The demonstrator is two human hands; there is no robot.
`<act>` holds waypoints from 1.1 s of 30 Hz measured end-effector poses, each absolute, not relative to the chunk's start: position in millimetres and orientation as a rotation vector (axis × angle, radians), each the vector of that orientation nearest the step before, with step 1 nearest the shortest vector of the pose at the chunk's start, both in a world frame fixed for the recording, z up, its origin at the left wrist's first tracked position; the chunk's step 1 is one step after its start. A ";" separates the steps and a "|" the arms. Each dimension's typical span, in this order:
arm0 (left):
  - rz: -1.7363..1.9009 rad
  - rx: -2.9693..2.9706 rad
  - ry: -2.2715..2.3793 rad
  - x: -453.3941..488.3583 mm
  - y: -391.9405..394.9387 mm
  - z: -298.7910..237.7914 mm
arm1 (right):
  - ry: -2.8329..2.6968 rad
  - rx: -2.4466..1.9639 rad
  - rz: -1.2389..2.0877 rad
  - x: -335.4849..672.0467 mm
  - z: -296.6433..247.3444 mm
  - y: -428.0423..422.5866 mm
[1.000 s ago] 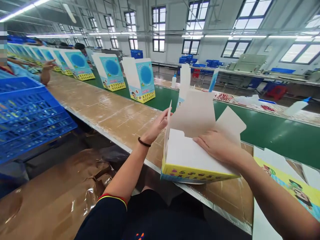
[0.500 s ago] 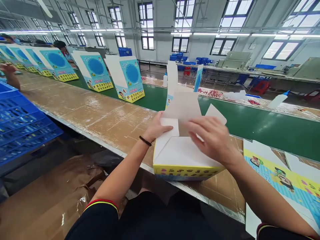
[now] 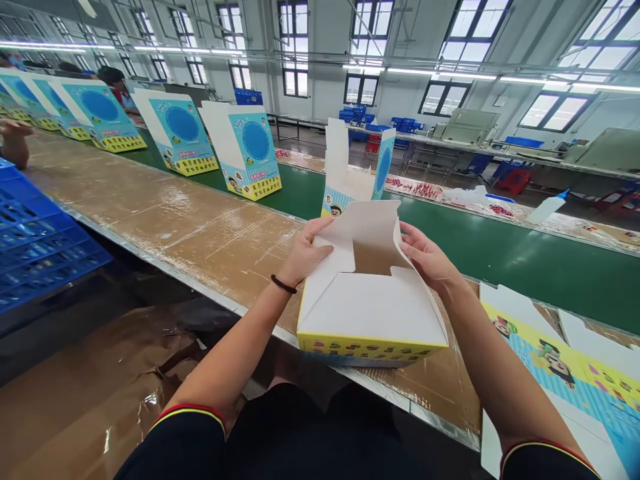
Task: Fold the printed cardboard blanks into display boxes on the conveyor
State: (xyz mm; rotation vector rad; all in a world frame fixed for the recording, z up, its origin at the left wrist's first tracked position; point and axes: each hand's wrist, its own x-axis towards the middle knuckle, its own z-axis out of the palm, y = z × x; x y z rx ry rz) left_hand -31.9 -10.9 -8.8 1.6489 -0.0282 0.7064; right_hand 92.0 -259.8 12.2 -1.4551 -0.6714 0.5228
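In front of me a printed cardboard box (image 3: 370, 307) lies on its side at the table's near edge, its white flaps partly folded in and a brown gap between them. My left hand (image 3: 306, 252) grips the box's left side, thumb on the white flap and fingers behind. On the opposite side, my right hand (image 3: 427, 257) holds the right flap edge, thumb inside and fingers curled over the outside. One flap (image 3: 375, 220) stands raised at the far side. Behind it another box's tall white flap (image 3: 337, 143) and a blue flap (image 3: 384, 163) stick up.
Standing boxes (image 3: 255, 153) line the green conveyor belt (image 3: 480, 250) to the left. Flat printed cardboard (image 3: 555, 363) lies on my right. A blue crate (image 3: 45, 240) is at left, near another person's hand (image 3: 15, 140). A glue bottle (image 3: 547, 208) lies beyond the belt.
My right hand has moved from above the flaps to the box's right edge and taken hold there. The right flap has swung up and inward; the far flap leans lower. My left hand keeps its place.
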 end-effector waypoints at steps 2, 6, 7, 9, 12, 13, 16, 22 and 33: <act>0.759 1.682 -0.059 -31.6 -7.9 -10.4 | -0.765 -1.462 0.499 94.7 15.7 -260.1; 0.653 1.652 -0.062 -36.3 -9.4 -8.9 | -0.765 -1.455 0.578 104.3 13.7 -266.6; 0.617 1.628 -0.063 -37.8 -10.7 -8.2 | -0.748 -1.443 0.606 104.3 11.8 -268.1; 0.566 1.581 -0.067 -40.1 -13.0 -6.9 | -0.724 -1.422 0.639 100.6 8.4 -269.6; 0.541 1.530 -0.065 -41.2 -14.0 -6.0 | -0.734 -1.425 0.620 90.1 6.8 -268.0; 0.538 1.524 -0.061 -41.2 -13.8 -5.9 | -0.743 -1.437 0.607 86.9 6.9 -266.8; 0.591 1.568 -0.040 -41.4 -13.7 -5.8 | -0.760 -1.499 0.557 81.3 6.0 -263.9; 0.680 1.916 0.010 -48.8 -20.4 -0.1 | -0.864 -1.661 0.298 79.8 2.7 -264.1; 0.214 2.781 -0.014 -48.8 -32.7 31.8 | -1.239 -2.494 0.228 73.4 40.0 -253.6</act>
